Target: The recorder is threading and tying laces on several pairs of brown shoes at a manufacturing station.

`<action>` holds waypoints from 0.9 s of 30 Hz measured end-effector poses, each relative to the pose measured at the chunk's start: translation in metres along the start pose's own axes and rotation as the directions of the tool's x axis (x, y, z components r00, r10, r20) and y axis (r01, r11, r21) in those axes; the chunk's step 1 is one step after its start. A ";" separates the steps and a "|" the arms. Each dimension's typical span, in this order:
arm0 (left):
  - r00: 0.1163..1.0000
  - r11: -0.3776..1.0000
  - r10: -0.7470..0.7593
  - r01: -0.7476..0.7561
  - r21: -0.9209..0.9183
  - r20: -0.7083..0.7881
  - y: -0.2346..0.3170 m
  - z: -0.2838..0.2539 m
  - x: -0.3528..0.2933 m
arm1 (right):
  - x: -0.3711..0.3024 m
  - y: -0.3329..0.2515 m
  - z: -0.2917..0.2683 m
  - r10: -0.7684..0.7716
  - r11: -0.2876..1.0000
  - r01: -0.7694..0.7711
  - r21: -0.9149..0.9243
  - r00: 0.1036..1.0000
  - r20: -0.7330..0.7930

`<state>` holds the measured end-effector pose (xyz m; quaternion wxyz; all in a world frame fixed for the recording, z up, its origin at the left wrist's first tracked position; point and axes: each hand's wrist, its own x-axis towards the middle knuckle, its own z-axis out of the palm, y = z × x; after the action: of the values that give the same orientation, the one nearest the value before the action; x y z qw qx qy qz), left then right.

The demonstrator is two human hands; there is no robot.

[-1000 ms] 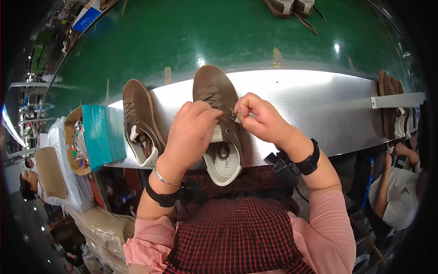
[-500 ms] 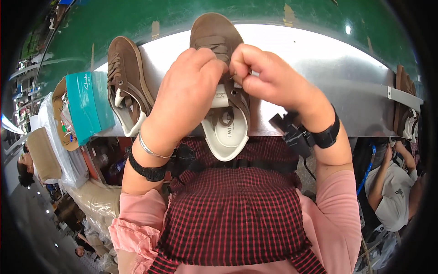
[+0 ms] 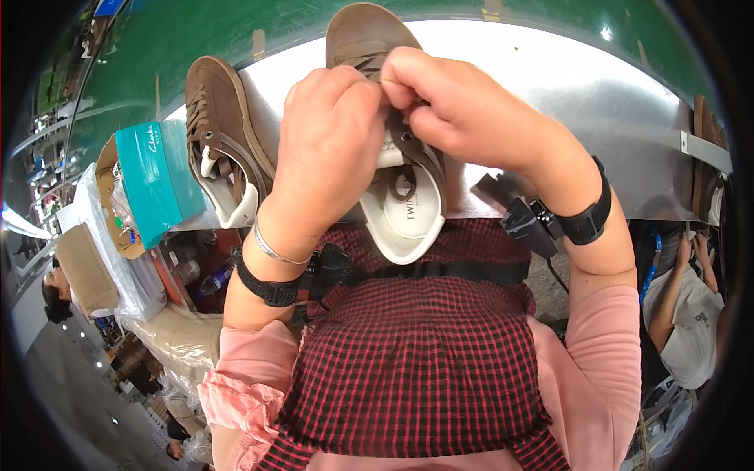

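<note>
A brown low-top lace-up shoe (image 3: 367, 30) with a cream lining lies in front of me, toe pointing away and heel over the near table edge. Both hands meet above its lacing, fingers bent and pinched together. My left hand (image 3: 330, 129) covers the left side of the eyelets. Against it, my right hand (image 3: 452, 110) is closed at the upper right of the lacing. Both seem to grip the brown shoelace (image 3: 363, 60), though the fingers mostly hide it. A matching brown shoe (image 3: 224, 110) rests to the left, untouched.
A teal box (image 3: 153, 184) stands at the left beside a cardboard carton of small items. The metal tabletop (image 3: 550, 110) meets a green surface (image 3: 542, 23) beyond. More brown shoes (image 3: 707, 165) sit at the far right behind a metal strip. Another person (image 3: 687, 306) works at the right.
My right hand has moved up and left, closer to my left hand. The shoe appears slightly higher in view, as the whole view has shifted a little.
</note>
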<state>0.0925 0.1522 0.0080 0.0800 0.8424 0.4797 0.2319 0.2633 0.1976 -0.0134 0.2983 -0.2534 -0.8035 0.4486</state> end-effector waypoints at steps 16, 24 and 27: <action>0.998 0.993 -0.064 0.062 -0.097 -0.019 0.003 0.004 -0.014 | -0.034 0.024 0.038 -0.290 0.949 0.215 -0.231 0.882 -0.371; 0.994 0.991 -0.079 0.069 -0.116 -0.081 0.007 0.004 -0.015 | -0.044 0.016 0.042 0.301 0.911 -0.091 0.403 0.815 -0.495; 0.990 0.990 -0.081 0.066 -0.125 -0.118 0.008 0.006 -0.016 | -0.047 0.017 0.045 0.286 0.905 -0.065 0.421 0.826 -0.485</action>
<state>0.0944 0.1347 0.0000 0.1095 0.8020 0.4996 0.3085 0.2667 0.1480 -0.0595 0.5113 -0.3788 -0.5557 0.5351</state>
